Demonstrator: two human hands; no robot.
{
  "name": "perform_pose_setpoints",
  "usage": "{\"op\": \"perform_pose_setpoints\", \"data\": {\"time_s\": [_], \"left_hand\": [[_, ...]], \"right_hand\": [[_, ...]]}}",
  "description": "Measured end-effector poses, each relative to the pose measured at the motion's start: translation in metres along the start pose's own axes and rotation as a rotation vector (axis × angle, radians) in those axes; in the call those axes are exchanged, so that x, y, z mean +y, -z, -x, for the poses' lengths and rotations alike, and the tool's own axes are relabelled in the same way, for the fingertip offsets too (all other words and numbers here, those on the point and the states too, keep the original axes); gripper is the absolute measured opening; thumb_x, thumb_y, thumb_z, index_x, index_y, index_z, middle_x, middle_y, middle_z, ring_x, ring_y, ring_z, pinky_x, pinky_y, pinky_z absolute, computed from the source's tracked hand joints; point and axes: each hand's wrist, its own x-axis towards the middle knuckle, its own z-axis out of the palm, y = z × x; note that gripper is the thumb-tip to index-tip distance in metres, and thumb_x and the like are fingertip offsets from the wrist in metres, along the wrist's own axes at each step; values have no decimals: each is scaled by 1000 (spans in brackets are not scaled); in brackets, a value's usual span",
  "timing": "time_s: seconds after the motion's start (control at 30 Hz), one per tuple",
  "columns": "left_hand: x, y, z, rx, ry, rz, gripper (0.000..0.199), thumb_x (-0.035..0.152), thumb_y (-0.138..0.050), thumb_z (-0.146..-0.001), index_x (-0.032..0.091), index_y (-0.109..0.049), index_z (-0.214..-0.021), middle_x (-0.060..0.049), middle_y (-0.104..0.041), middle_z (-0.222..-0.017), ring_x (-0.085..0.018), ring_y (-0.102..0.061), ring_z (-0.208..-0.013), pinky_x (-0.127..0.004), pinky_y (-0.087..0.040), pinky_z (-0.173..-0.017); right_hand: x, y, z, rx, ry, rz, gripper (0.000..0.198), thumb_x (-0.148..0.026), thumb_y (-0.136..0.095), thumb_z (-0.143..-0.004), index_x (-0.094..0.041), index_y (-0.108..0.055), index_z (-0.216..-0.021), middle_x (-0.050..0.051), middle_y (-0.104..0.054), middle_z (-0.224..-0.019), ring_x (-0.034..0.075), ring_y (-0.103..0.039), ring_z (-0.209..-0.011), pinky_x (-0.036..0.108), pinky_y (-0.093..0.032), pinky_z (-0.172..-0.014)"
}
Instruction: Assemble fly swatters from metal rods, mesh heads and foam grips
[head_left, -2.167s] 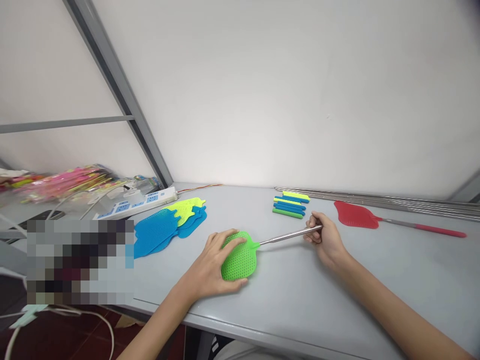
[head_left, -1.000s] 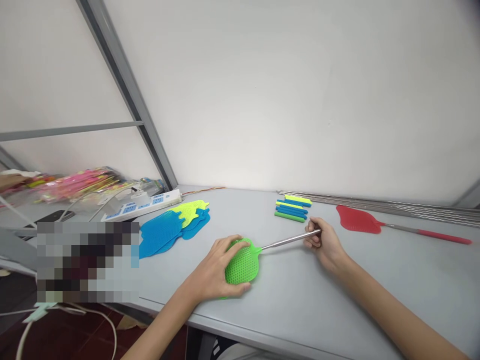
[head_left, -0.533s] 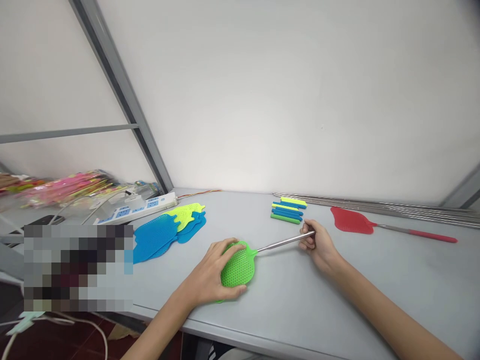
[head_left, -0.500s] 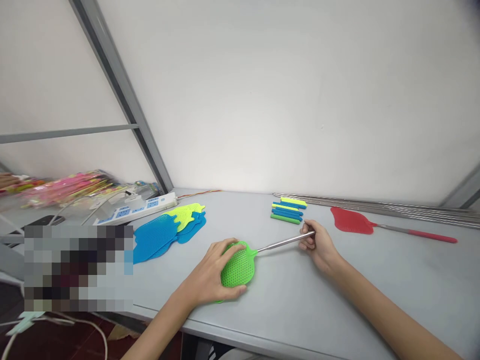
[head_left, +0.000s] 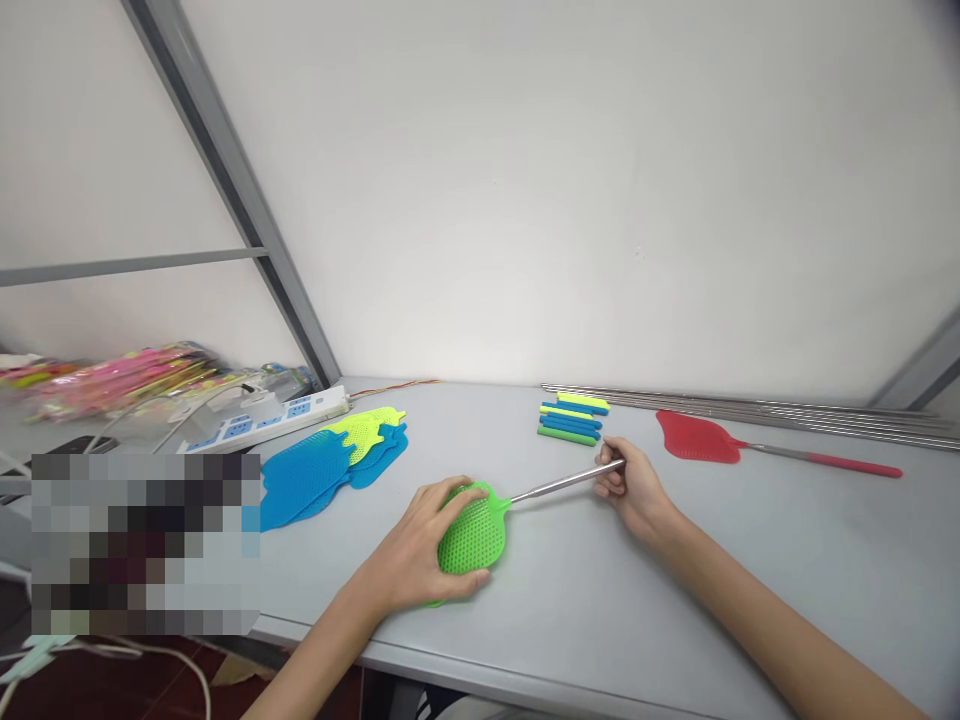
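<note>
My left hand (head_left: 420,545) lies over a bright green fly swatter head (head_left: 474,535), its fingers and thumb gripping opposite edges of the perforated plastic. From the neck of that head a telescopic metal rod (head_left: 559,484) runs up to the right. Its far end is pinched by the fingers of my right hand (head_left: 628,478). Just behind the right hand lie several blue, yellow and green handle sleeves (head_left: 568,436). To the right rests a red fly swatter (head_left: 699,438) with a red grip on its rod.
Blue swatter heads (head_left: 306,475) and yellow swatter heads (head_left: 371,432) overlap at the left. Behind them lies a white power strip (head_left: 319,405). Thin metal rods (head_left: 750,408) run along the wall at the back right. Colourful bagged goods (head_left: 142,375) sit at far left.
The view has shifted slightly, so everything sits a little further left. Both hands keep the same hold on the green fly swatter.
</note>
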Motion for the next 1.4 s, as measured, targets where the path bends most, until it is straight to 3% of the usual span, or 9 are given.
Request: {"op": "perform_pose_setpoints", "data": {"time_s": [1.4], "left_hand": [[0,2,0,-30,-32,-3,64,36,-56,-58,24,-32,-116,-5,-30,-118,-22,-29,-107,-34,-26,-91]], "right_hand": [[5,4,-5,-28,-19,9,26,-32,-44,-69,-16,-39,-48,-6,-22,-37,4,-18,-33,20,-26,-36]]}}
